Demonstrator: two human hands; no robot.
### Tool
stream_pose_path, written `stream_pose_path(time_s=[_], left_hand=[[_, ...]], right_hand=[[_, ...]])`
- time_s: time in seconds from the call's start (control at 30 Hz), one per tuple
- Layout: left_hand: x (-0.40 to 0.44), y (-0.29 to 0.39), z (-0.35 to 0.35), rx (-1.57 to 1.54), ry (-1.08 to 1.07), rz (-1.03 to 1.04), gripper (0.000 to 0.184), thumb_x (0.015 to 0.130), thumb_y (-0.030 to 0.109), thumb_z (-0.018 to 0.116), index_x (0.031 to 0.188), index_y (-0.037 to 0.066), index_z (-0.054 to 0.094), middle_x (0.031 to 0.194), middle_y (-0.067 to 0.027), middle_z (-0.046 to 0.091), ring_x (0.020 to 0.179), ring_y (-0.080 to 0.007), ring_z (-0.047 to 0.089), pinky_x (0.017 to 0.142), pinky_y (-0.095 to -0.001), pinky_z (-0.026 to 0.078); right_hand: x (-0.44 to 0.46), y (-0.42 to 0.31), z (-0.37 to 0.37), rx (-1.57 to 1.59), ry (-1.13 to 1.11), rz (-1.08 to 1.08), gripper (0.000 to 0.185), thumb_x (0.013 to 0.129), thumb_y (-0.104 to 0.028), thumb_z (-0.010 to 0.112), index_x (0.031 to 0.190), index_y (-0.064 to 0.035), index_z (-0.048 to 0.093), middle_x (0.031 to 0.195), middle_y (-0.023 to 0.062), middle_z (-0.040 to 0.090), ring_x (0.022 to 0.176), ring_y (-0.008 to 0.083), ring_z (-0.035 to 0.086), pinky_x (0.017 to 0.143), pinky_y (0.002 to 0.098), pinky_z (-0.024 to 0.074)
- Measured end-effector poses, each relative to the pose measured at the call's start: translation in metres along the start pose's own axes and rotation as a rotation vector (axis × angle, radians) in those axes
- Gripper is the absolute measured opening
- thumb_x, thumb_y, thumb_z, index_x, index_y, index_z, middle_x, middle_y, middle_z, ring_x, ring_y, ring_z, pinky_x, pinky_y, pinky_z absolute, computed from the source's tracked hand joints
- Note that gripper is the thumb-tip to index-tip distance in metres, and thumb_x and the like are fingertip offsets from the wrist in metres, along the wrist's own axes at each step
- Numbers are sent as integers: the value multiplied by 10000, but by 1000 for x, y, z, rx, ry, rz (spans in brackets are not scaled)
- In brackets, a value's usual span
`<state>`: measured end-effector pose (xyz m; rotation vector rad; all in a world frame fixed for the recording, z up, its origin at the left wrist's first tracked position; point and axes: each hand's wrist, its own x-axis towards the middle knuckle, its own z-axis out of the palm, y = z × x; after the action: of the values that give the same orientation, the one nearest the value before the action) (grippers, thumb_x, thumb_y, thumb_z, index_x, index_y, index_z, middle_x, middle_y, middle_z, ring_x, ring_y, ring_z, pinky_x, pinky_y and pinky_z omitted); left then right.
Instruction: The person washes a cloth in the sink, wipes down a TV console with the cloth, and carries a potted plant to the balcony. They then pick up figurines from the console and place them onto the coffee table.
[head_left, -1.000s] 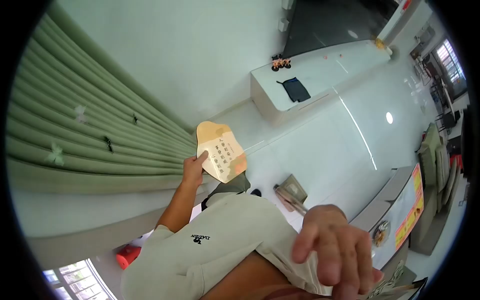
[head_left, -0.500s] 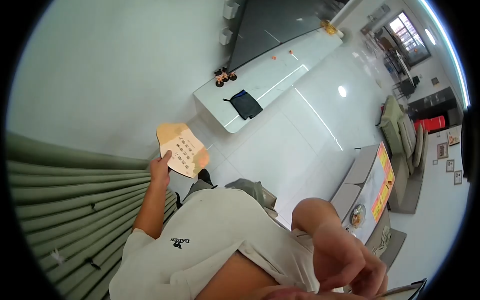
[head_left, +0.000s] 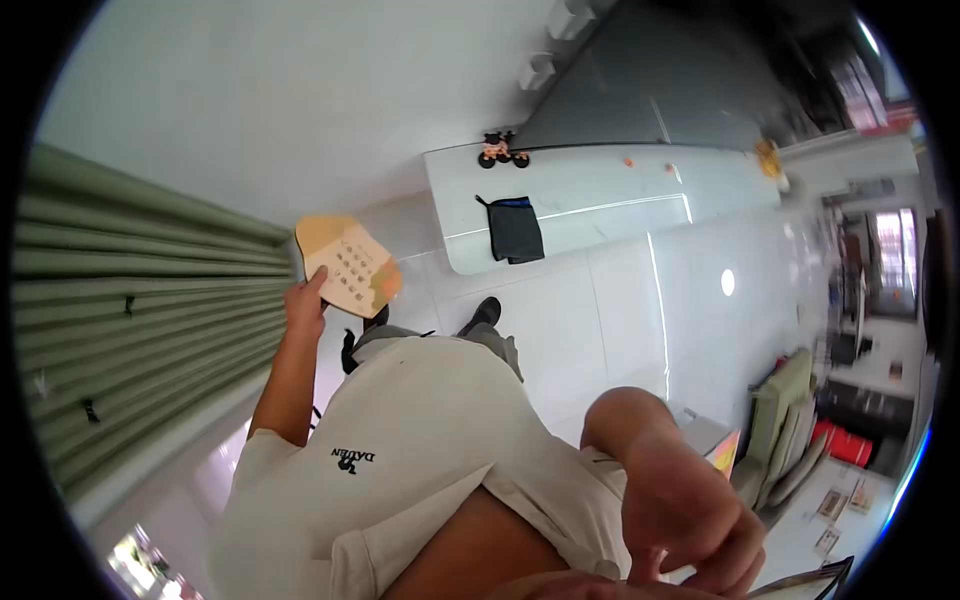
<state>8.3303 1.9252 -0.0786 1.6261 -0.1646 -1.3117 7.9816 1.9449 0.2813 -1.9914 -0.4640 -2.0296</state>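
Note:
My left hand is closed on a hand fan, a flat, wavy-edged, cream and orange piece with dark printed characters. The thumb lies on its printed face, and the fan is held out beside a green curtain. Close to the camera at the lower right, my right hand is raised near my face with its fingers curled together. What those fingers hold, if anything, is hidden. Between the hands is my cream shirt, with small dark lettering on the chest.
A long white low cabinet runs along the wall under a large dark screen. On it are a folded black cloth item, small figurines and little orange objects. A green sofa stands at the right.
My view has turned, so the cabinet now lies more level and the low table has mostly left the frame. A second shoe shows. Both hands keep their grips.

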Motion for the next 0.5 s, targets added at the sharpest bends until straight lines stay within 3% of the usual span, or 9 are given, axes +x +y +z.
stream_pose_path(time_s=[0.07,0.17,0.3,0.43,0.47,0.5], left_hand=[[-26,-13,4,-74,108,37,310,865,135,726,1046,-92,619,986,-134,678,849,-212,672,755,-328,543],[-60,-17,27,-152,144,16,315,864,134,727,1048,-97,615,1010,-141,673,878,-218,671,774,-330,546],[-73,-34,34,-191,183,-32,325,869,125,718,1076,-101,609,1034,-139,673,885,-216,671,784,-333,549],[-76,-58,31,-243,192,-91,348,881,124,704,1116,-111,598,1049,-137,671,912,-218,667,806,-330,545],[-74,-66,28,-241,206,-108,352,882,125,704,1118,-114,596,1054,-138,670,916,-220,666,810,-330,544],[-74,-74,21,-234,222,-127,356,883,125,703,1120,-117,595,1059,-139,668,921,-223,665,813,-329,544]], right_hand=[[11,1,-17,-32,68,-146,291,865,-86,629,1156,-73,629,1211,19,554,1140,181,505,791,325,499],[10,14,-54,276,104,-77,398,864,-143,653,1257,-114,598,1264,19,541,1173,172,487,885,334,489],[-69,18,-113,-85,-127,460,438,918,-462,543,1149,-100,630,1202,129,591,969,277,570,755,387,487],[-195,76,-138,-454,-512,1125,526,888,-272,642,1282,53,514,1283,248,550,1131,398,574,907,440,503],[-249,75,-148,-481,-507,1280,514,892,-229,649,1303,43,507,1347,234,515,1205,415,521,980,435,462],[-301,68,-159,-594,-639,1368,517,918,-269,628,1319,33,503,1372,257,489,1257,427,476,1035,464,412]])
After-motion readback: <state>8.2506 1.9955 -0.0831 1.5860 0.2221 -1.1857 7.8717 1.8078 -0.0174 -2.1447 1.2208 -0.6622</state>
